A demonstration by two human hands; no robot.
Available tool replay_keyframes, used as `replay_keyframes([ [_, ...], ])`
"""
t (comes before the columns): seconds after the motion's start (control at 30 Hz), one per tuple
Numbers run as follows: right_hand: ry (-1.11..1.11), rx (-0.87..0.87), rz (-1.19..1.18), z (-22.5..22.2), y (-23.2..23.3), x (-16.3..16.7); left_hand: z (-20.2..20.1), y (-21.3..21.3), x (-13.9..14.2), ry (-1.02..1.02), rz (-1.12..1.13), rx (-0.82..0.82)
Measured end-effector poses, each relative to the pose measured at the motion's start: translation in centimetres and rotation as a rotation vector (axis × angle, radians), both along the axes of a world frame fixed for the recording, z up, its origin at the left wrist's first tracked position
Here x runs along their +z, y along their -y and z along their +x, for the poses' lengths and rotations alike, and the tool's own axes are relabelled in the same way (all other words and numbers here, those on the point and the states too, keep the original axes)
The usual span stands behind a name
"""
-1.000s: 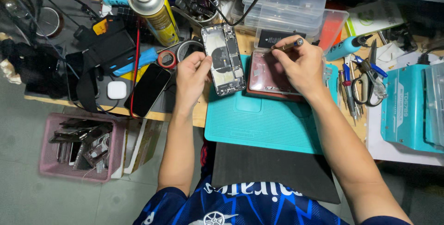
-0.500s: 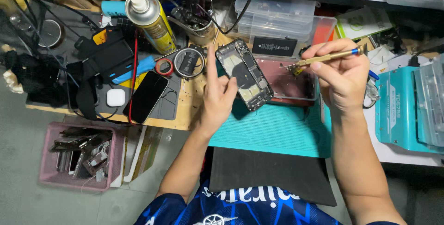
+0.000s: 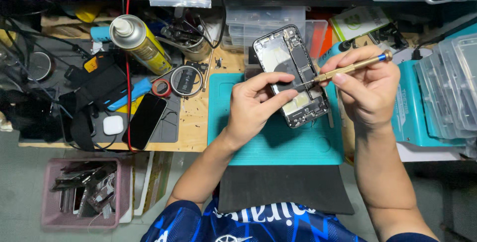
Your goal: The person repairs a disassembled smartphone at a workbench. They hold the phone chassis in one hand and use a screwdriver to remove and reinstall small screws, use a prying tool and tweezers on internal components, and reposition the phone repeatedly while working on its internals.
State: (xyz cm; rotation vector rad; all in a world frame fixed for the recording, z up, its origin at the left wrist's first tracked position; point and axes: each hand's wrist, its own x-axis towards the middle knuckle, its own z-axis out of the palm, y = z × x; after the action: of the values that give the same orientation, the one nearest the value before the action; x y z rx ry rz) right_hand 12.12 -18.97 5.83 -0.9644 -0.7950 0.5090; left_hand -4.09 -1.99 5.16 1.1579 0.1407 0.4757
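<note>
An opened phone body [image 3: 290,68] with its boards and battery area exposed is tilted above the teal work mat [image 3: 278,145]. My left hand [image 3: 253,105] grips it from the left, thumb and fingers across its lower middle. My right hand [image 3: 367,90] holds a brass precision screwdriver [image 3: 348,69] with a blue end cap. Its tip touches the inside of the phone near the middle right.
A yellow spray can [image 3: 136,40], a tape roll [image 3: 160,87], a wire ring [image 3: 187,80], a black phone [image 3: 145,120] and a white earbud case [image 3: 113,124] lie left. Clear parts boxes [image 3: 447,88] stand right, a pink bin [image 3: 84,192] of scrap below left.
My left hand has shifted the opened phone to the right over the mat. My right hand has brought the screwdriver tip down into it. The camera view has moved closer.
</note>
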Motion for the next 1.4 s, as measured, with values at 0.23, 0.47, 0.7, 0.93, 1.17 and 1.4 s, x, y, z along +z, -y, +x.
replay_keyframes([
  [0.23,-0.007,-0.011,0.001,-0.2,0.2,0.2,0.1,0.5,0.1,0.004,0.233,0.128],
  [0.47,0.045,-0.028,-0.012,-0.6,0.2,0.4,0.0,0.6,0.5,0.024,0.329,0.174],
  [0.7,0.108,-0.046,-0.029,-0.7,0.2,0.6,-0.1,0.6,1.0,0.009,0.429,0.251],
  [0.93,0.175,-0.080,-0.083,-0.9,0.2,0.8,-0.4,0.5,1.3,0.002,0.484,0.275],
  [1.17,0.165,-0.096,-0.085,-1.3,0.0,0.8,-0.4,0.6,0.8,0.002,0.490,0.295],
  [1.4,0.223,-0.176,-0.109,-1.5,0.5,1.0,0.1,0.2,-1.0,0.126,0.090,0.174],
])
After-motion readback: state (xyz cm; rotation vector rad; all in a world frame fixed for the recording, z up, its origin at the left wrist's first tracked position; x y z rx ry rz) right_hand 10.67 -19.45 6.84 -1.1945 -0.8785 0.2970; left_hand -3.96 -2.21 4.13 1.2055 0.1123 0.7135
